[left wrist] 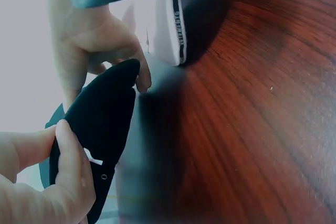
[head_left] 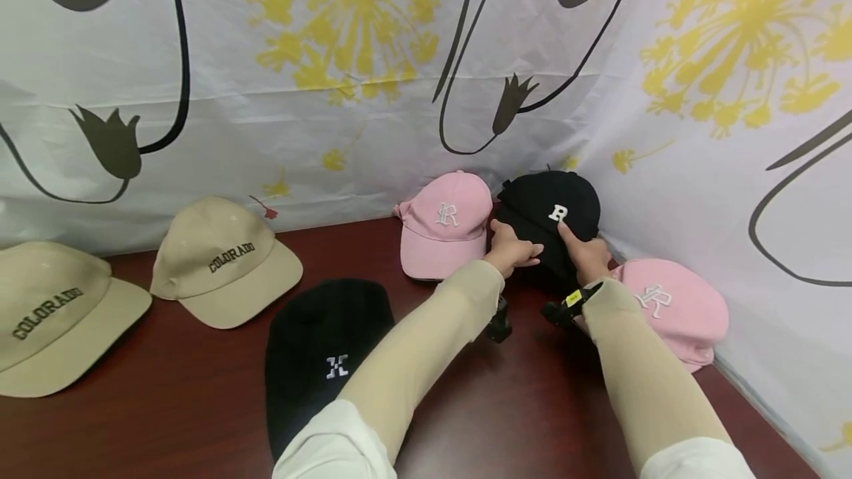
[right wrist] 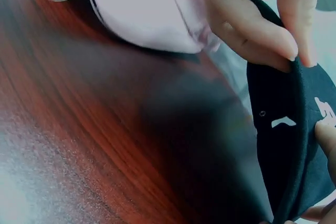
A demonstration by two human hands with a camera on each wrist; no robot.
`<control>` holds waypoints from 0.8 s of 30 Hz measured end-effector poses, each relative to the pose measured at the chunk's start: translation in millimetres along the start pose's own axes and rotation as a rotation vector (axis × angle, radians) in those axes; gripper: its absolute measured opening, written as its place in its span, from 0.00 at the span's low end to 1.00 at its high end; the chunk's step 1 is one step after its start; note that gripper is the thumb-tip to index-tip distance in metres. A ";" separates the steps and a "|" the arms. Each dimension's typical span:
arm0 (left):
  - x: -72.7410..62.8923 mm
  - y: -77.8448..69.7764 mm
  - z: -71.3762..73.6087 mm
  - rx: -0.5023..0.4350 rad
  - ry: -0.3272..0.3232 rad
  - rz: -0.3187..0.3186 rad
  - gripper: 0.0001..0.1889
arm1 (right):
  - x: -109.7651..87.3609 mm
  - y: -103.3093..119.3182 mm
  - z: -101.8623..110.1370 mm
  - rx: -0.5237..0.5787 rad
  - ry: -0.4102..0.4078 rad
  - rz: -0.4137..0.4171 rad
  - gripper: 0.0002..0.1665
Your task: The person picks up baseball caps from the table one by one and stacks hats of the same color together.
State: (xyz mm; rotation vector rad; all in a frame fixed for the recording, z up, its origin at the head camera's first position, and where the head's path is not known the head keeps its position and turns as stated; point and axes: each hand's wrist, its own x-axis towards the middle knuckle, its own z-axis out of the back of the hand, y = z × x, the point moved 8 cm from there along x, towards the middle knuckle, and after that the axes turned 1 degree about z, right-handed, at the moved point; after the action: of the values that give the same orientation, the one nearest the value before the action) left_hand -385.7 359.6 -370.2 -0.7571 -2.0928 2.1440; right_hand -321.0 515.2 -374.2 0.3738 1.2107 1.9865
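In the head view a black cap (head_left: pixel 555 187) with a white letter R is at the back right corner of the table, between two pink caps. My left hand (head_left: pixel 511 248) pinches the left side of its brim between thumb and fingers. Close by, my right hand (head_left: pixel 589 259) grips the right side, its thumb just under the R. Both wrist views show the black cap edge-on, with a small eyelet and a white mark on it. The right hand's other fingers are hidden behind the cap in the head view.
One pink cap (head_left: pixel 442 228) stands left of the black cap, another pink cap (head_left: pixel 682 309) beside my right wrist. Two beige caps (head_left: pixel 220 261) (head_left: pixel 49 316) sit at the left. A black knit-like hat (head_left: pixel 326 331) lies under my left forearm. Patterned cloth (head_left: pixel 373 146) backs the dark red table (head_left: pixel 220 398).
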 end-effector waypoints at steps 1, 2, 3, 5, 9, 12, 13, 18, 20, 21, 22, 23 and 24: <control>-2.7 -2.8 1.9 0.008 -0.001 -0.018 0.53 | -0.1 0.5 -0.2 0.014 -0.004 0.000 0.58; -5.7 -5.7 4.1 0.026 -0.003 -0.041 0.52 | -0.3 0.4 -0.5 0.036 -0.002 0.002 0.59; -8.8 -8.5 6.4 0.047 -0.006 -0.062 0.52 | -0.2 0.0 -1.0 0.055 0.005 0.003 0.60; -14.9 -14.1 11.3 0.099 -0.021 -0.106 0.51 | 1.8 -2.2 -1.7 0.119 0.017 0.020 0.63; -28.2 -24.8 21.3 0.178 -0.049 -0.176 0.51 | -6.6 3.8 -3.4 0.237 0.086 0.075 0.62; -39.4 -31.7 33.0 0.219 -0.061 -0.227 0.52 | -25.3 15.1 -10.0 0.264 0.160 0.093 0.57; -42.9 -34.5 37.1 0.236 -0.070 -0.245 0.51 | -31.2 18.4 -12.0 0.261 0.179 0.094 0.56; -60.9 -47.0 59.2 0.337 -0.130 -0.303 0.44 | -53.2 31.7 -16.6 0.262 0.225 0.118 0.51; -68.0 -51.8 69.0 0.394 -0.154 -0.324 0.44 | -60.8 37.3 -17.5 0.259 0.234 0.145 0.51; -71.5 -54.3 73.9 0.408 -0.161 -0.339 0.44 | -65.0 40.5 -18.1 0.255 0.241 0.163 0.51; -74.8 -56.5 78.8 0.423 -0.166 -0.352 0.46 | -69.9 44.0 -18.6 0.235 0.245 0.189 0.51; -78.3 -58.2 83.8 0.430 -0.167 -0.360 0.47 | -75.0 47.6 -19.3 0.210 0.251 0.217 0.51; -81.5 -59.6 88.5 0.449 -0.164 -0.367 0.47 | -80.8 51.1 -20.6 0.190 0.262 0.242 0.52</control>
State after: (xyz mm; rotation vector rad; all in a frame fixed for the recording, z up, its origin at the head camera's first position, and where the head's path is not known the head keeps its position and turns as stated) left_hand -364.9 252.6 -291.9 -0.1438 -1.5508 2.3770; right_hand -302.8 429.8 -330.2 0.3771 1.5901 2.1837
